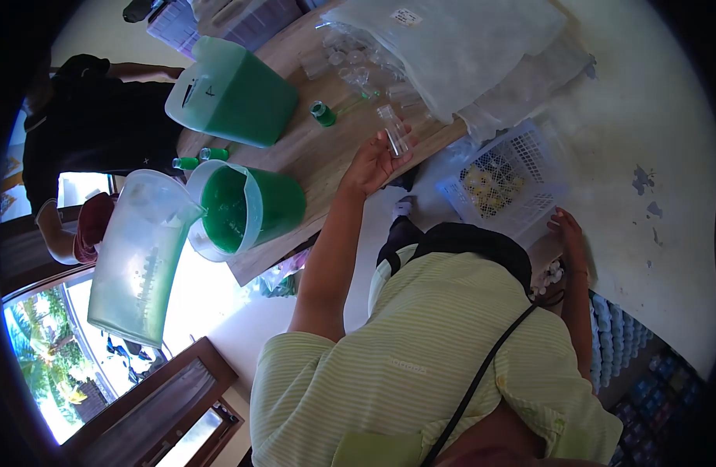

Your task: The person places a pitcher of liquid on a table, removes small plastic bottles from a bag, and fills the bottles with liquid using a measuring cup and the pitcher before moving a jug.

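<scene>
Bottle (394,132), small and see-through, held in the left hand (373,161) over the near edge of the table (319,157); fingers curled and closed on it. Right hand (568,233) off the table, beside the outer rim of a white basket (538,204); fingers loosely bent, cannot tell whether they touch the rim or hold anything. Basket sits just past the near edge, yellow items (494,191) inside.

Table, near edge to far edge: a filled green bottle (323,114) stands about midway, with bare board between it and the near edge — room there for the left hand to move. Green bucket (284,204) stands by the end corner. Two more green bottles (201,159) sit near the far edge, between bucket and big jug (253,105); jug also at the far edge, green liquid inside.

Pitcher (132,265) tilted at the table's end, spout at the bucket rim; support not made out. More see-through bottles (358,66) lie against a plastic bag (451,54) toward the opposite end — tighter room there. Second person (101,132), dark shirt, stands beyond the far edge.
</scene>
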Demonstrator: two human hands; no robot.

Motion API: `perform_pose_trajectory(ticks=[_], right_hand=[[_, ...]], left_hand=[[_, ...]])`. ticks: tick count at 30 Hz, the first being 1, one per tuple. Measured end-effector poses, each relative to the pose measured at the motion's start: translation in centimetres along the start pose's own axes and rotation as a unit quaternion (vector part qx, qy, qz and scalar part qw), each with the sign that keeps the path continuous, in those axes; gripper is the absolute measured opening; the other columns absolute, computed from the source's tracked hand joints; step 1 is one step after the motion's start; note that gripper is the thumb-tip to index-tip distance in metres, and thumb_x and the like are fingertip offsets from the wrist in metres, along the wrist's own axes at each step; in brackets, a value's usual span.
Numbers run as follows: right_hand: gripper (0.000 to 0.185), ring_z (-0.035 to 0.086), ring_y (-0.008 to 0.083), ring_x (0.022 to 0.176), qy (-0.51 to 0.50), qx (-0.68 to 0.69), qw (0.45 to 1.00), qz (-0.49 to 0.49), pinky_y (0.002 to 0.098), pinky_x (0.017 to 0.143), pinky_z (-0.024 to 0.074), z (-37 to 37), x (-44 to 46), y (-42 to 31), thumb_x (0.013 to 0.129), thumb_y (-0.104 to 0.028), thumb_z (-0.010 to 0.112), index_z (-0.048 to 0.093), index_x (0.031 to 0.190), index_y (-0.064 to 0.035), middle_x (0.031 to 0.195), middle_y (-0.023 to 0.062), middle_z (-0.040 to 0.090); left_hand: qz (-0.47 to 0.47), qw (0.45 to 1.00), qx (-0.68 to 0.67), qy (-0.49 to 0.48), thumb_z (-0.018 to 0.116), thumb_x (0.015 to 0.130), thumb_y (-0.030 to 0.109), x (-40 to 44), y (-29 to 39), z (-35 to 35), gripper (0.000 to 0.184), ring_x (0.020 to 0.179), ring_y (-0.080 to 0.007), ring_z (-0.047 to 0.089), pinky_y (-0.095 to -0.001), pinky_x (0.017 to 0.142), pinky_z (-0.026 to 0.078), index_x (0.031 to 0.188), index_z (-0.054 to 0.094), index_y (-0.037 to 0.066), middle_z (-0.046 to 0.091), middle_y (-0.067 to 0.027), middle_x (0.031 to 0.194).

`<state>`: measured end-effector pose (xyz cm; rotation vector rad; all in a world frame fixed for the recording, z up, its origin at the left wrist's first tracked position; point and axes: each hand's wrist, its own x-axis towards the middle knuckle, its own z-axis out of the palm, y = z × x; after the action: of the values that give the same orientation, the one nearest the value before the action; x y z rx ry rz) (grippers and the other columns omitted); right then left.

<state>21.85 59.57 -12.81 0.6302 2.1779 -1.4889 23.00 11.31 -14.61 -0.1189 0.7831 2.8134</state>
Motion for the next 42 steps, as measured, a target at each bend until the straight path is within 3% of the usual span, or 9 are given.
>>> perform_pose_trajectory(ticks=[8,11,12,14,17,20,30,35,42], right_hand=[[0.045,0.058,0.0180,0.092,0.002,0.009,1.000,0.000,0.0290,0.076,0.0460,-0.5,-1.1,0.7,0.088,-0.036,0.054,0.051,0.122,-0.0064,0.105,0.0084,0.058],[0.044,0.060,0.0163,0.088,0.003,0.018,1.000,0.001,0.0282,0.073,0.0461,-1.3,-0.7,2.0,0.086,-0.036,0.056,0.052,0.120,-0.0090,0.101,0.0046,0.060],[0.044,0.061,0.0163,0.087,0.006,0.021,1.000,0.000,0.0280,0.072,0.0461,-1.5,-0.6,2.3,0.086,-0.037,0.056,0.052,0.120,-0.0088,0.101,0.0047,0.060],[0.045,0.061,0.0163,0.086,0.013,0.027,1.000,-0.002,0.0277,0.072,0.0460,-2.0,-0.6,3.1,0.086,-0.037,0.056,0.052,0.120,-0.0083,0.100,0.0048,0.060],[0.047,0.061,0.0163,0.087,0.016,0.032,0.999,-0.002,0.0282,0.072,0.0461,-2.7,-0.1,4.2,0.085,-0.038,0.057,0.051,0.121,-0.0078,0.101,0.0051,0.059],[0.048,0.060,0.0162,0.089,0.010,0.034,0.999,-0.014,0.0278,0.071,0.0457,-3.1,-0.8,4.2,0.086,-0.038,0.056,0.050,0.122,-0.0081,0.101,0.0050,0.059],[0.047,0.059,0.0144,0.089,0.024,-0.002,1.000,-0.013,0.0257,0.071,0.0438,-4.8,-2.0,4.1,0.086,-0.039,0.055,0.051,0.122,-0.0092,0.104,0.0040,0.059],[0.046,0.058,0.0159,0.091,0.031,0.000,1.000,-0.003,0.0292,0.078,0.0449,-5.0,-3.1,4.0,0.087,-0.038,0.055,0.051,0.122,-0.0081,0.106,0.0061,0.059],[0.048,0.060,0.0153,0.088,0.024,-0.005,0.999,-0.021,0.0272,0.072,0.0463,-4.1,-3.2,3.3,0.086,-0.038,0.057,0.052,0.121,-0.0061,0.102,0.0044,0.059]], left_hand=[[-0.019,0.997,-0.057,-0.046,0.045,0.093,0.026,-0.9,-0.8,0.9,0.044,0.116,-0.0267,0.048,-0.0390,0.086,0.050,0.131,0.031,0.009,0.039,-0.0137,0.133],[-0.012,1.000,0.000,-0.003,0.048,0.092,0.026,-1.0,-1.1,0.6,0.040,0.113,-0.0246,0.050,-0.0404,0.087,0.048,0.127,0.036,0.009,0.041,-0.0120,0.132],[0.001,0.994,0.079,0.070,0.050,0.090,0.023,-0.9,-1.1,0.2,0.040,0.112,-0.0247,0.050,-0.0400,0.087,0.046,0.125,0.037,0.009,0.043,-0.0120,0.130],[0.028,0.949,0.232,0.213,0.056,0.087,0.019,-0.4,-1.4,-1.0,0.040,0.110,-0.0249,0.051,-0.0391,0.088,0.043,0.122,0.040,0.008,0.046,-0.0121,0.126],[0.194,0.706,0.578,0.359,0.064,0.080,0.013,0.2,-1.6,-4.7,0.046,0.107,-0.0275,0.052,-0.0375,0.089,0.039,0.119,0.041,0.005,0.052,-0.0138,0.117],[0.237,0.672,0.577,0.398,0.066,0.075,0.007,0.6,-0.1,-5.1,0.051,0.107,-0.0305,0.052,-0.0354,0.089,0.040,0.119,0.040,0.003,0.055,-0.0168,0.111],[0.296,0.669,0.541,0.414,0.066,0.074,0.005,2.0,-0.4,-7.0,0.055,0.109,-0.0293,0.051,-0.0359,0.090,0.040,0.122,0.040,0.004,0.050,-0.0166,0.116],[0.297,0.656,0.529,0.449,0.060,0.074,0.000,-1.1,-3.3,-8.5,0.051,0.107,-0.0271,0.051,-0.0349,0.089,0.042,0.121,0.041,0.004,0.049,-0.0152,0.114],[0.292,0.650,0.565,0.416,0.052,0.076,-0.003,-7.3,-6.2,-6.7,0.045,0.102,-0.0251,0.054,-0.0328,0.080,0.046,0.119,0.043,0.003,0.050,-0.0146,0.112]])
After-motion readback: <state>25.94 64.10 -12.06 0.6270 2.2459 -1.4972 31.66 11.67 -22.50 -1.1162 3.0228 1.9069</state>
